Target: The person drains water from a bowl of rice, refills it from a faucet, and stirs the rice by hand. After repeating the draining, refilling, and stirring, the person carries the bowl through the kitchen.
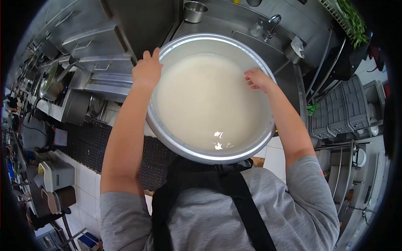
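Note:
A large round metal pot (211,158), filled with cloudy whitish liquid (205,98), stands in front of my body. At its upper left rim is my left hand (147,69), its back toward me, fingers apart and the thumb side right at the edge. My right hand (257,79) reaches in over the right rim. Its fingers are loosely bent and apart above the liquid, with nothing in them. The bottom of the pot is hidden under the liquid.
Behind the pot is a steel sink counter with a faucet (273,26), a small steel pot (195,11) and a clear bottle (256,29). Grey crates (343,108) stand at right. Steel drawers (90,44) and a lidded pan (52,81) are at left, above a black floor mat (86,140).

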Motion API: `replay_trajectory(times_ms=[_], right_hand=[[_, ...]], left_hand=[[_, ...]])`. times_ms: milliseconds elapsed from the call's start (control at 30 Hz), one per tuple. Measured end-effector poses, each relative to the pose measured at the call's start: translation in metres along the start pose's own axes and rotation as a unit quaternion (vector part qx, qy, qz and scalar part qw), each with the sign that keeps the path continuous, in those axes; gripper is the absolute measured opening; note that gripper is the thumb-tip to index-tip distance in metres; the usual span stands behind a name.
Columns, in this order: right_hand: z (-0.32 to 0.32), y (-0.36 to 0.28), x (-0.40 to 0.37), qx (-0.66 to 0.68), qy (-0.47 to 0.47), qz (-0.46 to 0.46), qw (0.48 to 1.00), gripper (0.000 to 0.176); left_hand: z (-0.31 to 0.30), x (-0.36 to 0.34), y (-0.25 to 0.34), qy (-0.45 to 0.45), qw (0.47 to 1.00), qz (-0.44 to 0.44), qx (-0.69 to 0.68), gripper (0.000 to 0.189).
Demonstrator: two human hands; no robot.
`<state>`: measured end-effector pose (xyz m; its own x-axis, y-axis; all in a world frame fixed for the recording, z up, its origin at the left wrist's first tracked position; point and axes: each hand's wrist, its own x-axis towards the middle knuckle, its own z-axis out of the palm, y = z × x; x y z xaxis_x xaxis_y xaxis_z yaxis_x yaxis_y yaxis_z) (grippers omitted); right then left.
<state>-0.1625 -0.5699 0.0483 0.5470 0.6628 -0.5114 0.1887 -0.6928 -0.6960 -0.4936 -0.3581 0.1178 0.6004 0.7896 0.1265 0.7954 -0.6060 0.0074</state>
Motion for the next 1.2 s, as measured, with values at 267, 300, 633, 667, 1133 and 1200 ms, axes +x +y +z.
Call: replay_trajectory(times_ms=[267, 300, 633, 667, 1133, 1200], right_hand=[[-0.007, 0.001, 0.008, 0.010, -0.012, -0.013, 1.000, 0.038], [-0.007, 0.003, 0.010, 0.000, -0.015, -0.024, 1.000, 0.039], [0.015, -0.003, 0.094, 0.341, 0.002, 0.053, 0.939, 0.011], [0.035, 0.001, 0.107, 0.411, 0.086, 0.007, 0.908, 0.011], [-0.014, -0.075, 0.071, 0.758, -0.064, -0.300, 0.576, 0.041], [-0.058, -0.076, 0.053, 0.729, 0.056, -0.312, 0.607, 0.044]], left_hand=[[-0.004, 0.029, 0.006, -0.032, 0.998, 0.021, 0.044, 0.063], [-0.002, 0.031, 0.007, -0.036, 0.997, 0.023, 0.059, 0.062], [0.039, 0.087, 0.050, -0.076, 0.960, 0.265, -0.036, 0.030], [0.062, 0.097, 0.049, -0.071, 0.961, 0.259, -0.058, 0.026], [0.014, 0.115, 0.291, 0.059, 0.659, 0.064, -0.747, 0.036], [-0.015, 0.106, 0.320, 0.052, 0.704, 0.151, -0.692, 0.041]])
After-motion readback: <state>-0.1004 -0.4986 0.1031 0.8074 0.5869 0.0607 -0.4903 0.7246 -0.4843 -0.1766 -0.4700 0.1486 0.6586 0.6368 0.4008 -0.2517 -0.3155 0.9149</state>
